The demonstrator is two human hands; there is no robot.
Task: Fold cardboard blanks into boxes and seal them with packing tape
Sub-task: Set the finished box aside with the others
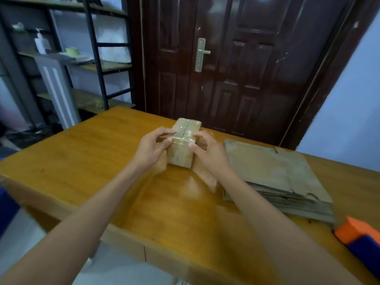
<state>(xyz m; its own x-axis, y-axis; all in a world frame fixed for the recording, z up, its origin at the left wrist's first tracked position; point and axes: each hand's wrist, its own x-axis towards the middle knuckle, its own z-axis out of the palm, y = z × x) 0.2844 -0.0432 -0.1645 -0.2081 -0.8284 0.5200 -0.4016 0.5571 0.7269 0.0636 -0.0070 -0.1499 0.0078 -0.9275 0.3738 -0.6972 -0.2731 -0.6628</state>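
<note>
Head view: at the centre of the frame a small cardboard box (184, 140) stands on the wooden table (82, 161), its top flaps closed with clear tape (181, 140) shining over the seam and down the near face. The left hand (151, 148) grips the box's left side, fingers curled over the top edge and thumb on the near face; the right hand (207, 150) grips the right side in the same way. To the right of the frame lies a stack of flat blanks (273, 173), and at the lower right edge sits an orange and blue object (362, 239), too cropped to identify. The box looks light and fairly stiff, though its walls would likely dent under a hard squeeze. The glossy tape is probably slick, so bare cardboard sides and corners offer the surer hold.
</note>
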